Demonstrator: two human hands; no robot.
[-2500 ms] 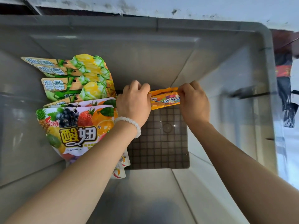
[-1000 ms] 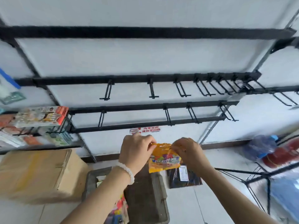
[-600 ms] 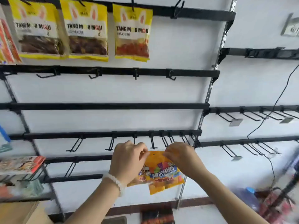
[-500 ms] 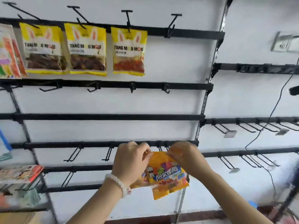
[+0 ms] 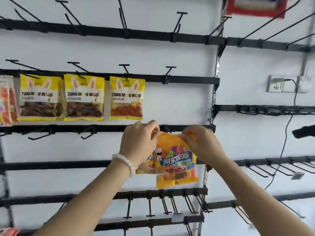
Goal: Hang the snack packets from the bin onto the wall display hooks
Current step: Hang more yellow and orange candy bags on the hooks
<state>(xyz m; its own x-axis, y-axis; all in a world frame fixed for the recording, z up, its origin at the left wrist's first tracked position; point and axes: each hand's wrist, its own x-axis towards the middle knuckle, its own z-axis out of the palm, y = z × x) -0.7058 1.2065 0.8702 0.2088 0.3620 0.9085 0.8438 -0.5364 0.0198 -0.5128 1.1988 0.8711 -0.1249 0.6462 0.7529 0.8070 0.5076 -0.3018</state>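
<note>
Now, head view, the only one. My left hand (image 5: 139, 143) and right hand (image 5: 202, 144) are both raised at the wall rack, each grip pinched narrow on a top corner of the orange gummy packets (image 5: 176, 165); a second packet edge peeks out behind the front one, on the left. The packets hang between my hands, their top edge just below a black rail (image 5: 109, 128), close to a hook base (image 5: 166, 129) that is partly hidden. One rail up, three yellow Tang Mou Mou bags (image 5: 84, 97) hang on hooks; the hook (image 5: 168, 74) right of them is bare. White bead bracelet (image 5: 125, 161) on my left wrist. Wall socket (image 5: 288, 86) at right.
</note>
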